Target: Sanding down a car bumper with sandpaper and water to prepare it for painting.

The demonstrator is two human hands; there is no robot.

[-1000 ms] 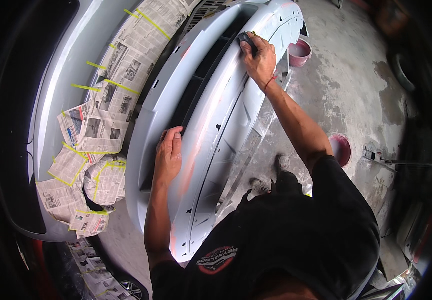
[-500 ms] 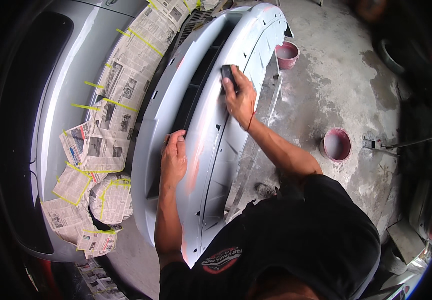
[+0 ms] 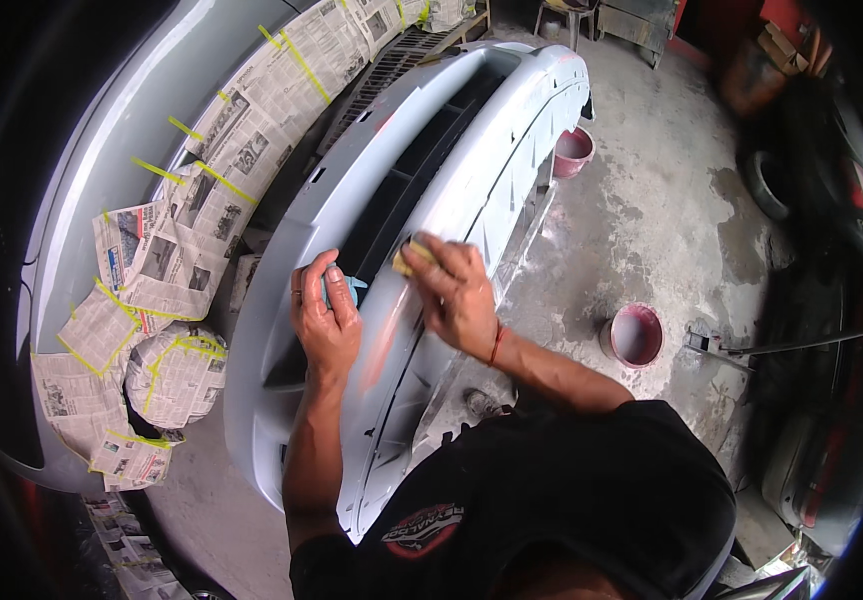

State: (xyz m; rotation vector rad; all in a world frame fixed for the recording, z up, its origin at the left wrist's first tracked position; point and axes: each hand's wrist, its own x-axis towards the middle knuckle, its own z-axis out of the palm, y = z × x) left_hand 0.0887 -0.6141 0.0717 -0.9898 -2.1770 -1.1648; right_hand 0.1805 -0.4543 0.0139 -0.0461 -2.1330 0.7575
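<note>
A grey-white car bumper (image 3: 504, 160) with pinkish patches stretches away in front of me, a long dark slot running through it. My right hand (image 3: 460, 292) grips a small sanding block (image 3: 414, 261), its yellowish face showing, over the bumper's upper ridge; the fingers are slightly blurred. Just left of it, my left hand (image 3: 326, 318) is at the slot, fingers curled around a small light-blue piece (image 3: 353, 286). Most of that piece is hidden by the fingers, so its kind cannot be made out.
On the left stands a silver car (image 3: 102, 180), partly masked with newspaper (image 3: 242, 150) and yellow tape. Two reddish buckets of cloudy liquid, one nearer (image 3: 636, 336) and one farther (image 3: 574, 150), stand on the concrete floor. A tire (image 3: 767, 185) lies at right.
My right hand has come back toward me along the bumper, with the block now showing a yellowish face instead of black. A light-blue piece now shows in my left hand. The view has shifted.
</note>
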